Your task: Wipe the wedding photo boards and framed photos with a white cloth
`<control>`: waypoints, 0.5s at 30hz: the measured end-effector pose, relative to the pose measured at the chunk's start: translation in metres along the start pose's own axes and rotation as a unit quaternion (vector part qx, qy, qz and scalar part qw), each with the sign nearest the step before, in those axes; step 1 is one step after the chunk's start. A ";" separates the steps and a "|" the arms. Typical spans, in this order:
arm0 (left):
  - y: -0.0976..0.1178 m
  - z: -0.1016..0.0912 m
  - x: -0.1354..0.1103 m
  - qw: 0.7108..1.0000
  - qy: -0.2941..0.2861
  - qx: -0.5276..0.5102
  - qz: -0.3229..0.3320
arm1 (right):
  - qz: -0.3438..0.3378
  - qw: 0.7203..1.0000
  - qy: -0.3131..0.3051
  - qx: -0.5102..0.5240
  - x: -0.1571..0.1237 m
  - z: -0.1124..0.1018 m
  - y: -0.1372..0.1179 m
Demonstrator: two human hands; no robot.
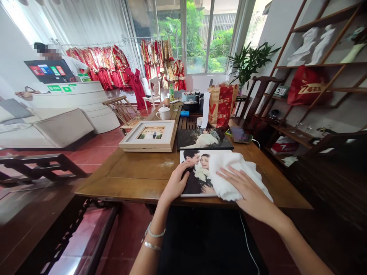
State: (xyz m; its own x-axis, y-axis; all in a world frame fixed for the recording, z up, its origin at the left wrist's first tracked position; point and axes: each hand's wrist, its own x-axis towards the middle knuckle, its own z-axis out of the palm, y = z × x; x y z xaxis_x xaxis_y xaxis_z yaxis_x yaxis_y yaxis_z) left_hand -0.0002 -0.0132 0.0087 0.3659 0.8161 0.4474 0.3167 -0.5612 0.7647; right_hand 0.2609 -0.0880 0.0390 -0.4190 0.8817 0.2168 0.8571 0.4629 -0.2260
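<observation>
A photo panel [195, 183] with a couple's portrait lies flat at the table's near edge. Along its left side my left hand [178, 180] rests, fingers stretched over the print and thumb apart from them. A bunched white cloth [229, 162] covers the panel's right part and spills past it onto the wood. My right hand [246, 187] lies flat on this cloth with its fingers spread. Just beyond the panel is a second, dark photo panel [205, 139] showing a white gown. What lies beneath the cloth is hidden.
Stacked picture frames [129, 143] stand left on the wooden table [137, 172], before a lidded white mug [164, 113]. Farther back are a paper bag [222, 107] and a phone [241, 134] with a cable. A person [71, 65] is behind the white counter [77, 105].
</observation>
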 end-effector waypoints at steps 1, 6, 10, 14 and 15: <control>0.000 0.000 0.000 1.000 -0.001 0.000 0.001 | 0.005 1.000 -0.001 -0.005 0.012 0.000 0.006; 0.001 0.000 0.000 1.000 -0.001 -0.002 0.006 | 0.053 0.998 -0.004 -0.042 0.072 0.005 0.026; 0.001 0.000 0.000 1.000 0.002 -0.009 0.006 | 0.064 0.997 -0.006 -0.047 0.096 0.009 0.029; 0.003 0.000 0.000 1.000 -0.002 -0.001 -0.010 | 0.062 0.996 -0.004 -0.056 0.083 0.012 0.015; 0.003 0.000 0.000 1.000 -0.003 0.000 -0.010 | 0.058 0.996 -0.001 -0.061 0.075 0.012 0.009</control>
State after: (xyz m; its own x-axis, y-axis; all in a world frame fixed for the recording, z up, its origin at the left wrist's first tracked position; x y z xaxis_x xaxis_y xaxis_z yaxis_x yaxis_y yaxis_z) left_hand 0.0006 -0.0152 0.0110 0.3649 0.8265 0.4287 0.3249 -0.5446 0.7732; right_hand 0.2337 -0.0164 0.0414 -0.3148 0.9293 0.1929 0.9301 0.3426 -0.1324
